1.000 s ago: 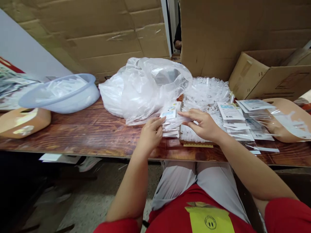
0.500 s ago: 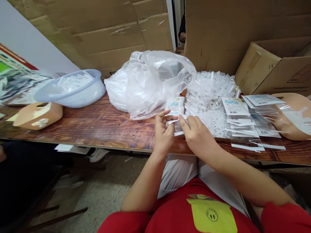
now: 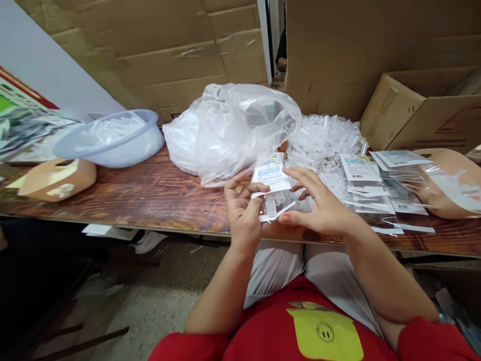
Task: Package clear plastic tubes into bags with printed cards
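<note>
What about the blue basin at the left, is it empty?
Not empty: whitish, translucent pieces show inside the blue basin. How deep they go, I cannot tell.

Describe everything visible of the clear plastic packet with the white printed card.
The clear plastic packet has a white card with a blue panel and unreadable print, a translucent piece below it and a white strip along the near edge. It is held printed side up over the brown wooden table. The left hand pinches its left side; the right hand curves open at its right, contact uncertain.
</note>
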{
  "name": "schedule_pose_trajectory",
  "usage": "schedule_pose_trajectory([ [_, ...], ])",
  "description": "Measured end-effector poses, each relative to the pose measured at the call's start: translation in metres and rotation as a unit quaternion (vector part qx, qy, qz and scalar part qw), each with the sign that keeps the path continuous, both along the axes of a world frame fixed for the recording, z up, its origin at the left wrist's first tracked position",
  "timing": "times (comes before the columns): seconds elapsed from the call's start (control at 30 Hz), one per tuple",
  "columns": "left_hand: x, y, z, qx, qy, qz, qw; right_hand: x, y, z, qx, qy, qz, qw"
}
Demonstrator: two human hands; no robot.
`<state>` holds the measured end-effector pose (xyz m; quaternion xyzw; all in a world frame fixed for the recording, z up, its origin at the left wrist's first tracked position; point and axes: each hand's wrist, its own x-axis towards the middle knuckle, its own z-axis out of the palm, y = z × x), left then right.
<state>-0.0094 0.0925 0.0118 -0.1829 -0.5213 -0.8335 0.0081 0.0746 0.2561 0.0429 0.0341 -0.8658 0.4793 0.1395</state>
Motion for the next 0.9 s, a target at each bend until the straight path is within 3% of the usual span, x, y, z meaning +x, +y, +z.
schedule_pose_trajectory([
  [0.23,0.017,-0.001,0.006,-0.040,0.146,0.045,0.987,0.005,-0.005,0.010,-0.012,-0.054,0.021,0.998],
  [0.47,0.041,0.009,0.005,-0.035,0.155,-0.001,0.987,-0.001,-0.006,-0.015,-0.078,0.147,-0.049,0.985],
  [0.6,0.042,0.012,0.011,-0.057,0.196,-0.064,0.977,0.002,0.009,-0.017,-0.045,0.228,-0.085,0.969],
  [0.67,0.030,0.009,0.017,-0.067,0.224,-0.091,0.968,0.011,0.035,-0.009,-0.026,0.245,-0.114,0.962],
  [0.77,-0.009,0.002,0.025,-0.091,0.259,-0.100,0.956,0.028,0.101,0.011,-0.026,0.231,-0.222,0.947],
  [0.83,-0.046,-0.002,0.022,-0.212,0.263,-0.104,0.935,0.039,0.155,0.023,-0.009,0.169,-0.300,0.939],
  [0.9,-0.083,-0.002,0.014,-0.350,0.293,-0.099,0.884,0.047,0.204,0.031,0.076,0.035,-0.337,0.938],
])
